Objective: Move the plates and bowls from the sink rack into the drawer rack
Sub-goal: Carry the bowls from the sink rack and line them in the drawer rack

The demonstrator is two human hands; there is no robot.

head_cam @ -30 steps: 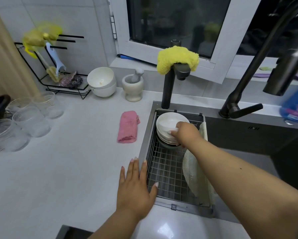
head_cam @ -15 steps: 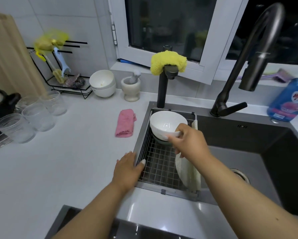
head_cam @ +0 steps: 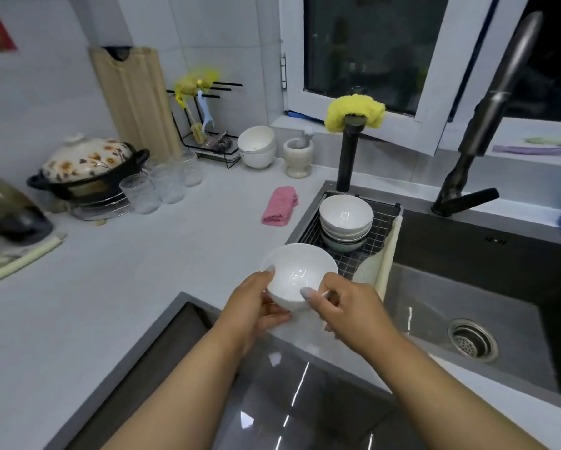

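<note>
Both hands, left hand [head_cam: 256, 306] and right hand [head_cam: 344, 306], held a white bowl [head_cam: 297, 276] in a curled grip above the tabletop [head_cam: 116, 287] edge (stacked bowls [head_cam: 345, 222] waited on the sink rack [head_cam: 379, 232]); wet glaze could slip and shatter.

I see a white ceramic bowl [head_cam: 297, 276] held in front of the wire sink rack [head_cam: 353, 254], left hand [head_cam: 253, 306] on its left side, right hand [head_cam: 347, 306] on its right. Stack of white bowls [head_cam: 345, 222] sits in the rack's far end, left part of the steel sink [head_cam: 467, 303]. Folded pink cloth [head_cam: 279, 206] on the bench [head_cam: 110, 287] just left of the rack. Behind it: stone mortar with pestle [head_cam: 298, 157], two nested white bowls [head_cam: 257, 151] to its left. Clear glasses [head_cam: 162, 183] further left, beside a floral-lidded clay pot [head_cam: 87, 167].
</note>
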